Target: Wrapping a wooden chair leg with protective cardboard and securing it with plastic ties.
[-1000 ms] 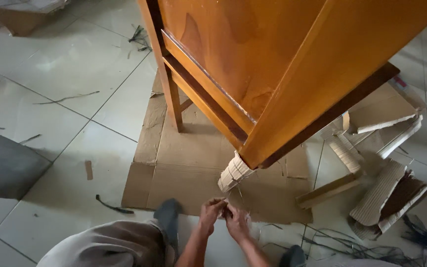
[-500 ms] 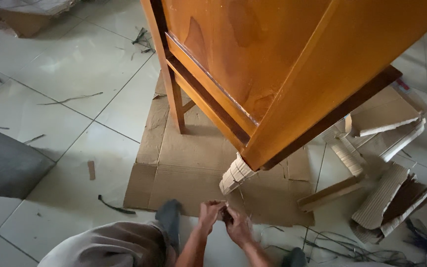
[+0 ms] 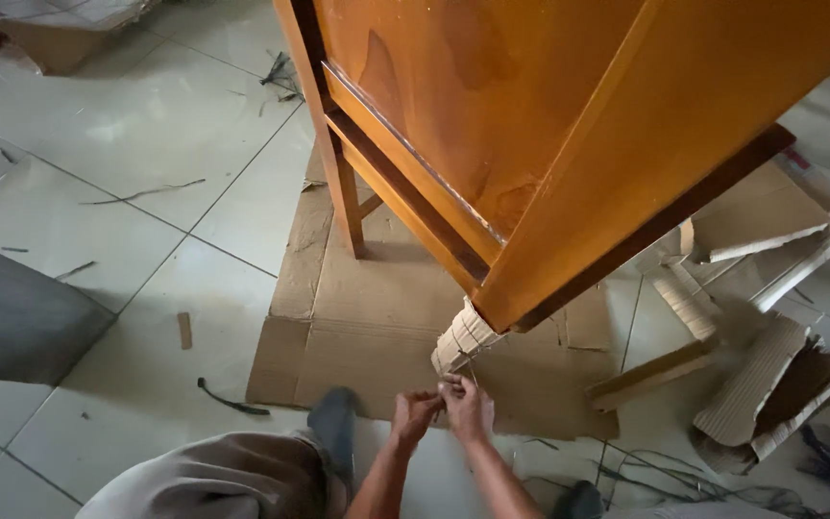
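Observation:
A tall orange-brown wooden cabinet (image 3: 530, 125) stands on flattened cardboard (image 3: 377, 327). Its near front leg is wrapped in corrugated cardboard (image 3: 463, 336). My left hand (image 3: 415, 415) and my right hand (image 3: 468, 406) are pressed together just below that wrapped leg, fingers pinched on a thin string (image 3: 442, 392) that runs up toward the wrapping. The string is barely visible. My forearms reach up from the bottom of the view, beside my bent knee (image 3: 213, 481) and dark shoe (image 3: 333, 428).
Torn cardboard strips and corner pieces (image 3: 770, 384) lie on the tiled floor at the right, with a wooden slat (image 3: 650, 375) and thin dark straps (image 3: 665, 476). A dark mat (image 3: 12, 317) lies at the left. A box (image 3: 50, 34) sits far back left.
My hands have stayed together under the wrapped leg, shifting slightly; the view has drifted a little. The cabinet has not moved.

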